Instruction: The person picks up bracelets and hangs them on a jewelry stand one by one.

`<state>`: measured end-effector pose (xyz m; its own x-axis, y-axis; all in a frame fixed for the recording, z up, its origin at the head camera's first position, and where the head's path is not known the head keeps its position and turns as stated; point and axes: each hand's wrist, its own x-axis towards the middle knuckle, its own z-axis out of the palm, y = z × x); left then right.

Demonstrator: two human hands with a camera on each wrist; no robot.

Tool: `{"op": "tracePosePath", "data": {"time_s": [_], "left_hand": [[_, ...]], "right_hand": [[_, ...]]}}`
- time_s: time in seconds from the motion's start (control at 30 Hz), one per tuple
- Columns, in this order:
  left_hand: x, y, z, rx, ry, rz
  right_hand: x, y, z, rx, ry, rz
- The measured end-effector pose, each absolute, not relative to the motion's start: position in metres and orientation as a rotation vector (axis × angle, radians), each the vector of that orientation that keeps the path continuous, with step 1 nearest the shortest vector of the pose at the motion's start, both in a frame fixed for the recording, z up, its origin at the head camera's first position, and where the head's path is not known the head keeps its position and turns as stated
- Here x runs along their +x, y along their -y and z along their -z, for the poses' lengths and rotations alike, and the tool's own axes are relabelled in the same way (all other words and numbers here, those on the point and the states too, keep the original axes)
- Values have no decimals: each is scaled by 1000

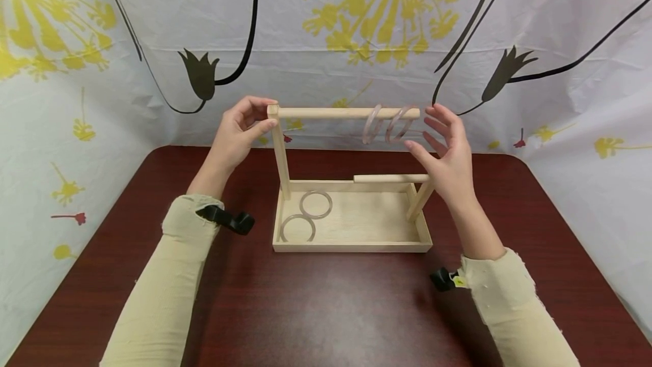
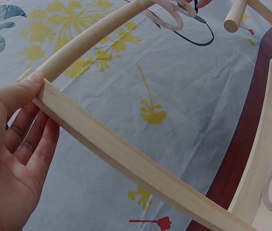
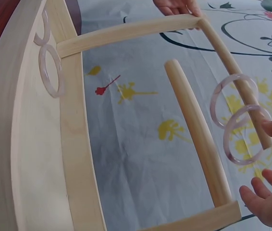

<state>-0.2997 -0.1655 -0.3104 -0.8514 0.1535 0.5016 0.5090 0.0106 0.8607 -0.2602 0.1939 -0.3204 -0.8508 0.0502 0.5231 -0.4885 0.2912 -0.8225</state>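
Note:
A wooden bangle stand [image 1: 351, 247] has a shallow tray base, two posts and two horizontal rods. My left hand [image 1: 236, 132] pinches the top of the taller left post [image 2: 121, 149], where the upper rod [image 1: 321, 112] joins it. Two translucent pinkish bangles, an inner bangle [image 1: 368, 132] and an outer bangle [image 1: 391, 132], hang on that rod close to its free right end. Beside this end is my right hand [image 1: 450, 157], fingers spread and gently bent, gripping nothing. Its thumb is close to the outer bangle; contact cannot be told.
Two more bangles, a rear bangle [image 1: 330, 208] and a front bangle [image 1: 313, 231], lie in the tray's left part. The shorter lower rod [image 1: 387, 178] points left from the right post [image 1: 420, 200]. Under the stand is a dark red table [image 1: 331, 310]; patterned cloth [image 1: 316, 67] hangs behind.

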Motion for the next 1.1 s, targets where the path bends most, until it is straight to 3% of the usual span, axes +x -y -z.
{"op": "tracePosePath", "data": {"time_s": [1.1], "left_hand": [[-299,166,311,-680,2035,1911]], "right_hand": [[-247,-224,340,410,2241,-1410]]}}
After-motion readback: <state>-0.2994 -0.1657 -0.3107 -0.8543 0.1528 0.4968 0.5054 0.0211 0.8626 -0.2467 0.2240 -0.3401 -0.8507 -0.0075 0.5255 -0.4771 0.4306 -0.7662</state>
